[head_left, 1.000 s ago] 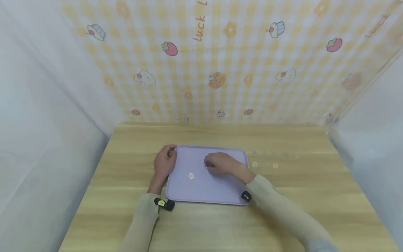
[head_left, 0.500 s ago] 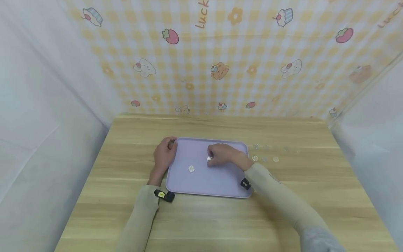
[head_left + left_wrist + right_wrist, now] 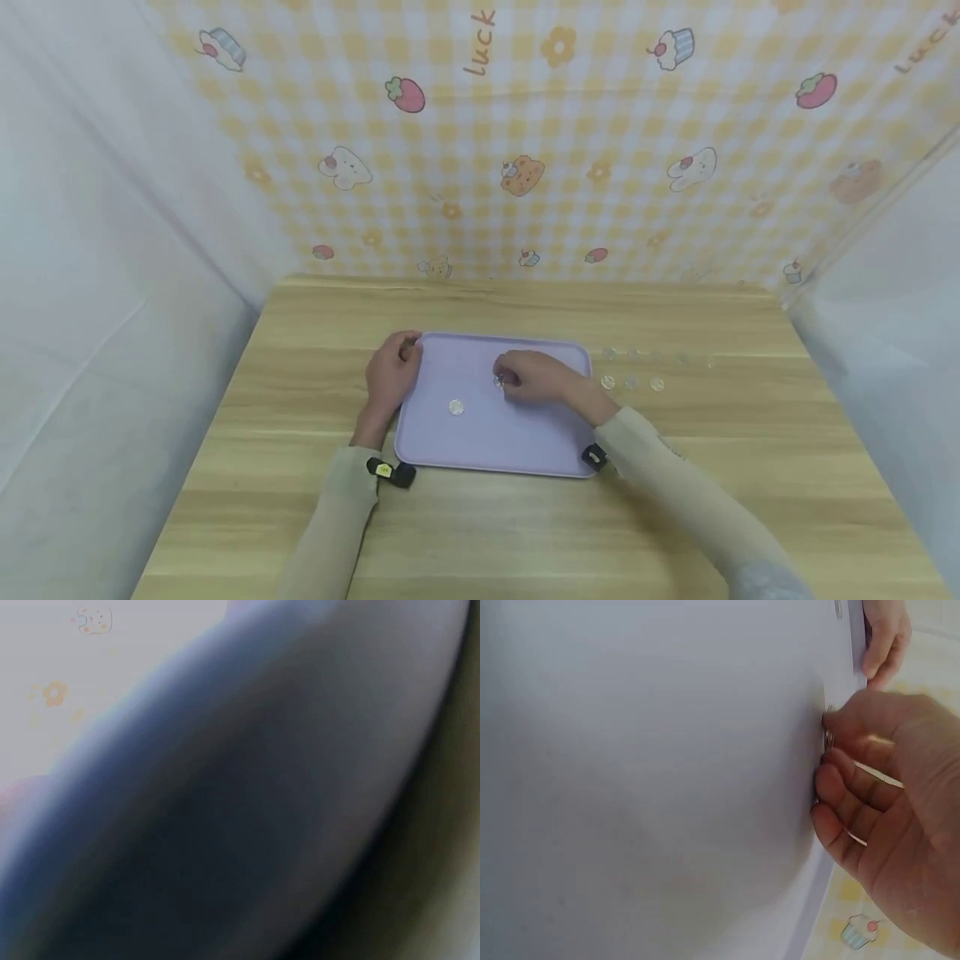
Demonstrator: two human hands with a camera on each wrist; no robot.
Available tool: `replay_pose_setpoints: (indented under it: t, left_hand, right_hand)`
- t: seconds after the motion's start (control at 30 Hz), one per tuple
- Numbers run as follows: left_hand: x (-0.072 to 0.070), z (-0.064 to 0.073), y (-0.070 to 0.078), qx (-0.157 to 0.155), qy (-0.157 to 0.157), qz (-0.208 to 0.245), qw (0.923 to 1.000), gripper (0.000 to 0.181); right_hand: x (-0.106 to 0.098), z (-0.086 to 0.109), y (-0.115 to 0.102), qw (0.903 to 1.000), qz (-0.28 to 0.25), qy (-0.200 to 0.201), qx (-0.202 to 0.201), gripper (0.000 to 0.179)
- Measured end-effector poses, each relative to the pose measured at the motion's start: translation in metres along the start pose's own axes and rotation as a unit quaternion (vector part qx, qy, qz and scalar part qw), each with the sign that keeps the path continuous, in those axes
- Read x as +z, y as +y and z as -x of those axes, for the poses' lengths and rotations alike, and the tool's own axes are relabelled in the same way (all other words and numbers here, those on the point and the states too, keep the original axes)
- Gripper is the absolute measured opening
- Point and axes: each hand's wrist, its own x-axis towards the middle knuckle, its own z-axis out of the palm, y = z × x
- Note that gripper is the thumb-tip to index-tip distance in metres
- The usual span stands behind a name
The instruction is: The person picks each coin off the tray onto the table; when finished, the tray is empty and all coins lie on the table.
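Observation:
A pale purple tray [image 3: 487, 442] lies on the wooden table. At its upper left corner my left hand [image 3: 392, 379] grips the rim, thumb along the edge. My right hand [image 3: 536, 377] is over the tray's middle, thumb and forefinger pinching a small clear round disc [image 3: 498, 382] at the tray surface. In the right wrist view that disc [image 3: 829, 739] shows as a thin edge between the fingertips, and the other fingers [image 3: 832, 817] are curled beside it. A second shiny clear disc [image 3: 456, 407] lies flat on the tray, left of and nearer than the pinched one.
Right of the tray several clear discs [image 3: 607, 382] lie on the table [image 3: 480, 533] in two rows, some hardly visible. A yellow checked cloth [image 3: 465, 167] hangs behind the table. The left wrist view is mostly blocked by a blurred dark shape.
The head view has tilted slightly. My right hand and the disc at its fingertips have shifted a little to the right on the tray. The left hand stays at the rim.

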Motion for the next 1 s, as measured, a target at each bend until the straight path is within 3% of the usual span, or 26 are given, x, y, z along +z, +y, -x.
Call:
replay_pose_setpoints:
  t: [0.2, 0.53, 0.7, 1.0]
  left_hand:
    - [-0.001, 0.001, 0.000, -0.004, 0.000, -0.005, 1.0000, 0.024]
    - [-0.004, 0.004, -0.004, -0.004, 0.007, -0.005, 1.0000, 0.025]
    - [-0.002, 0.005, -0.005, 0.000, 0.001, -0.004, 1.0000, 0.025]
    - [0.000, 0.004, 0.000, 0.004, 0.008, -0.005, 0.9999, 0.023]
  right_hand:
    - [-0.001, -0.003, -0.007, 0.9979, 0.064, -0.007, -0.002, 0.021]
    - [0.002, -0.023, -0.004, 0.9926, 0.113, -0.044, 0.010, 0.021]
    - [0.002, -0.022, 0.001, 0.9926, 0.105, -0.058, 0.019, 0.023]
    - [-0.001, -0.016, 0.001, 0.9969, 0.071, -0.035, 0.009, 0.018]
